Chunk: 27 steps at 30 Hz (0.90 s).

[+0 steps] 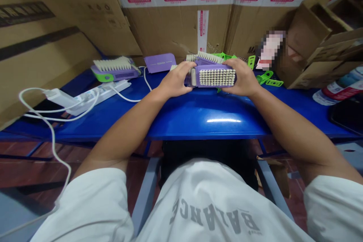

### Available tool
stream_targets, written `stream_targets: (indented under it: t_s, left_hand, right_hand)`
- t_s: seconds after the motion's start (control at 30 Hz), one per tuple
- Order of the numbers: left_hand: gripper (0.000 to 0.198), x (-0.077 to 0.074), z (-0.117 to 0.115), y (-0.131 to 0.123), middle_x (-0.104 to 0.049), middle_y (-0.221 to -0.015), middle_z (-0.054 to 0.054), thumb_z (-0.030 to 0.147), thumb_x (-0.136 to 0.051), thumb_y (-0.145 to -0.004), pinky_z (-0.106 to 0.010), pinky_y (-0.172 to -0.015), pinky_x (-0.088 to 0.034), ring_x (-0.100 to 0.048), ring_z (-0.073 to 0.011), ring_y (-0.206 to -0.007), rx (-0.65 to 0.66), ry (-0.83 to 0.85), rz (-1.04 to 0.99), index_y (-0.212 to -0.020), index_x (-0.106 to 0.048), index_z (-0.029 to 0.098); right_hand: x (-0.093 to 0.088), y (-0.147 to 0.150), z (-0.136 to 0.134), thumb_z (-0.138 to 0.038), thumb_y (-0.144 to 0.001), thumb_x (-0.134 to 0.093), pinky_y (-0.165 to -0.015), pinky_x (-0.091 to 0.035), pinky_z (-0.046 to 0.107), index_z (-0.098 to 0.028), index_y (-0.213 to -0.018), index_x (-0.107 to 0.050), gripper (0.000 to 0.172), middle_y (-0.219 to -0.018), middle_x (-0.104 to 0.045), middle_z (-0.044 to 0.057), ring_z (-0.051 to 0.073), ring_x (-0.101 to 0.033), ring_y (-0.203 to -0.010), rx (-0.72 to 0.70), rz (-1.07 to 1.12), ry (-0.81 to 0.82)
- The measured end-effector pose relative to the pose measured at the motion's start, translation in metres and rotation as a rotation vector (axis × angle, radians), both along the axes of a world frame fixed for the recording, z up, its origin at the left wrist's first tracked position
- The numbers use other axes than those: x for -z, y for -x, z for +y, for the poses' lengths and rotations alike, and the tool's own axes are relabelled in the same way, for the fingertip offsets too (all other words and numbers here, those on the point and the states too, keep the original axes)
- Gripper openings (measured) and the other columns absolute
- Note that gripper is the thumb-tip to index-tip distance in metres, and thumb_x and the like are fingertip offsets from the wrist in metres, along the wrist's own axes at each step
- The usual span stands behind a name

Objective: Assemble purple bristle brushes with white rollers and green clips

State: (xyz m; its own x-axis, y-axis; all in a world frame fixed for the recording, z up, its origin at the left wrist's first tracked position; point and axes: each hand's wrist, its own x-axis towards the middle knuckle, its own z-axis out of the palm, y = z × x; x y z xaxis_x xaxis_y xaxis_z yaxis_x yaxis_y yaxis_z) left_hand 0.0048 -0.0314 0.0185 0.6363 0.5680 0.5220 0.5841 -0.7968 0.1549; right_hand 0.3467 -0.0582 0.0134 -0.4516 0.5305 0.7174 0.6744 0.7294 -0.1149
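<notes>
White cotton T-shirt (195,204) bends over blue metal table (198,115); left hand (176,79) and right hand (241,77) clamp one purple plastic brush with cream bristles (217,76) from both ends, so it sits steady between them.

Wht tee (215,211) reads "BALANCE", grey, upside down.

This place is looking like a small packing storeroom: flattened brown cardboard sheets (176,26) with red-printed white tape are standing at twelve o'clock behind a long blue metal counter (198,117), an open cardboard carton (312,41) is sitting at two o'clock, and a white power strip (99,96) is lying at nine o'clock.
</notes>
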Motion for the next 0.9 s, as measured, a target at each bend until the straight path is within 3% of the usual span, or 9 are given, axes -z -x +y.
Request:
stream_targets:
  t_s: [0.27,0.47,0.9]
  left_hand:
    - [0.087,0.001,0.001,0.000,-0.061,-0.168,-0.016,0.016,-0.082,-0.079,-0.055,-0.135,-0.049,-0.058,-0.0392,-0.158,0.008,-0.008,0.000,-0.161,-0.054,0.021]
    - [0.090,0.000,-0.001,0.000,-0.061,-0.167,-0.016,0.024,-0.088,-0.081,-0.058,-0.134,-0.050,-0.058,-0.0405,-0.158,0.007,0.003,0.001,-0.164,-0.052,0.024]
    - [0.089,0.017,0.017,0.004,-0.061,-0.166,-0.020,0.029,-0.091,-0.083,-0.058,-0.132,-0.052,-0.059,-0.0423,-0.157,0.119,-0.098,-0.085,-0.163,-0.051,0.021]
  right_hand:
    - [0.003,-0.002,0.002,-0.074,-0.075,-0.088,-0.124,-0.053,0.078,-0.030,-0.153,-0.066,0.092,-0.149,-0.077,0.017,0.052,-0.070,-0.142,-0.013,-0.003,0.025]
    - [0.004,-0.004,0.004,-0.071,-0.075,-0.089,-0.126,-0.053,0.077,-0.029,-0.154,-0.066,0.092,-0.149,-0.077,0.016,0.052,-0.070,-0.143,-0.029,-0.006,-0.004]
    - [0.004,-0.004,0.004,-0.075,-0.079,-0.085,-0.125,-0.053,0.077,-0.027,-0.155,-0.065,0.093,-0.149,-0.077,0.017,0.051,-0.070,-0.143,-0.031,-0.013,-0.019]
